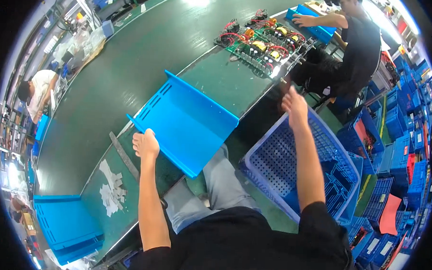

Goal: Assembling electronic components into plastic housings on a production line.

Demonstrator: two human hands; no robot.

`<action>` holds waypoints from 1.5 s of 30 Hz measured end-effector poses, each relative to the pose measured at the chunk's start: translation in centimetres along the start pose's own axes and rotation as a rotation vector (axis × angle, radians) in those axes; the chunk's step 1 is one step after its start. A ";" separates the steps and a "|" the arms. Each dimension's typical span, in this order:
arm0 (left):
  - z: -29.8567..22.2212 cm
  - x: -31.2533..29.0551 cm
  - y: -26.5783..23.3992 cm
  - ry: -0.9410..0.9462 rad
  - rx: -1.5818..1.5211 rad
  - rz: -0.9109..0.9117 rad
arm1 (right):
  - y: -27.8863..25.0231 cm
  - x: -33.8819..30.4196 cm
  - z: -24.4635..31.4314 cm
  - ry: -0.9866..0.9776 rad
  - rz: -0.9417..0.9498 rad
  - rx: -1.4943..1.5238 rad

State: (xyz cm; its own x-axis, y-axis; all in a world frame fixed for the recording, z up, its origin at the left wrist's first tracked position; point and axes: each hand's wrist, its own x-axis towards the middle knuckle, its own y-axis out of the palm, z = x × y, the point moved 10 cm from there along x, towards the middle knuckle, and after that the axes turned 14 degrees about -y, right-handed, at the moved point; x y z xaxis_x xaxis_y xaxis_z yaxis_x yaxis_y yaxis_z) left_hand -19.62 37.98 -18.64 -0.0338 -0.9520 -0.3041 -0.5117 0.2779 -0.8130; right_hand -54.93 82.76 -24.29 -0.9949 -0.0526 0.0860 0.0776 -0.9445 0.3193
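My left hand (145,145) is closed on the near left corner of a blue sheet-metal cover (185,122), a U-shaped panel with upturned side flanges and rows of vent slots, resting on the green conveyor belt (132,70) at its near edge. My right hand (294,105) hangs open over the far rim of the blue perforated plastic crate (291,159) beside my knee, gripping nothing that I can see. I judge the cover stiff, light, smooth-painted and sharp along its edges, so a flange corner is the safest hold. Its long axis runs from near left to far right, open side up, with its slotted flange toward the belt's middle
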 end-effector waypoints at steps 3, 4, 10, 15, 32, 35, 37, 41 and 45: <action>0.6 0.0 0.1 -0.009 0.003 -0.017 | 1.1 4.8 2.3 0.232 -0.227 -0.220; 0.8 -0.2 -0.2 -0.016 0.010 -0.012 | 2.2 5.8 2.9 0.276 -0.236 -0.252; 1.3 -0.5 0.2 0.001 -0.042 0.005 | 5.4 11.1 -0.2 0.469 0.197 -0.126; 1.5 -0.4 0.1 0.009 -0.071 -0.004 | 7.0 9.7 2.6 0.440 0.303 -0.174; 0.5 -7.7 -8.2 0.380 0.081 -0.309 | 7.5 2.5 6.7 0.164 0.122 0.187; 9.6 -8.1 -9.8 0.257 0.308 -0.402 | 9.2 0.3 5.5 0.212 0.155 0.391; 12.0 -7.1 -8.7 0.201 0.324 -0.256 | 9.7 -1.4 6.1 0.232 0.325 0.460; 12.0 -5.4 -7.9 0.275 0.263 -0.111 | 5.5 -6.0 10.1 0.122 0.190 0.489; 12.7 -5.2 -9.9 0.268 -0.072 0.136 | 0.7 -9.8 13.4 -0.027 0.247 0.583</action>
State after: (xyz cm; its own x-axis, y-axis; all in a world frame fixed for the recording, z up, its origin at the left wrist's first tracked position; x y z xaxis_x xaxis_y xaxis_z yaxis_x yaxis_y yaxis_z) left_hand -3.43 41.82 -15.29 -0.3266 -0.9092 -0.2584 -0.5463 0.4047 -0.7334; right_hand -44.29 86.96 -12.21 -0.9418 -0.2311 0.2443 0.3346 -0.5730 0.7481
